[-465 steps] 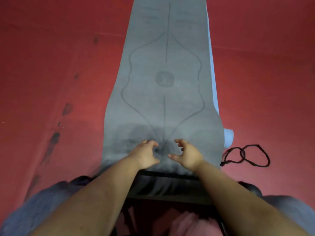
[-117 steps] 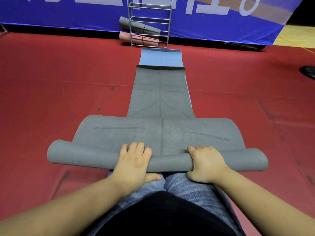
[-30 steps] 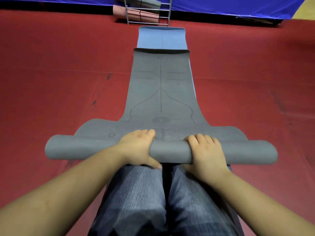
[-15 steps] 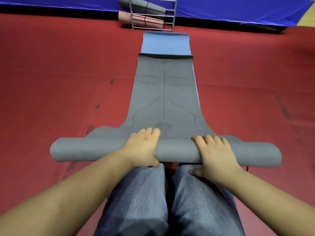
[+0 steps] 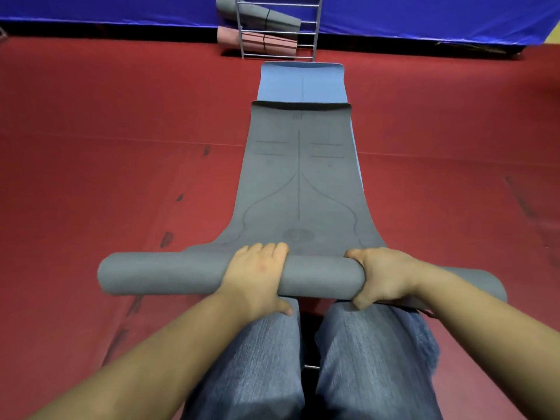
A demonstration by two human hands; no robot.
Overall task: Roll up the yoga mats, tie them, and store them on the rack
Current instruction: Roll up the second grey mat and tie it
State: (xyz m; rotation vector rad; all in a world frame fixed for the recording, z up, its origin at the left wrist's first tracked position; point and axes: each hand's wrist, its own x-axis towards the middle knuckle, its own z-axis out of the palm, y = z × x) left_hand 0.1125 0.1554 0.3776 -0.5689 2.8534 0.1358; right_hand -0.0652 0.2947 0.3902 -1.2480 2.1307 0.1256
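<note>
Open red floor flanking grey mat

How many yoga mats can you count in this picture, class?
4: a grey mat being rolled, a blue mat flat beneath it, a rolled grey mat and rolled pink mat on the rack. More may be hidden.

You are kneeling on a red floor that looks matt and faintly textured, scuffed with dark marks to your left. The grey mat has a dull, rubbery finish with thin printed lines; the blue mat under it, showing at the far end, looks equally matt. The far rack is thin, shiny metal wire. Your jeans are woven denim cloth. The far blue banner looks smooth.
</note>
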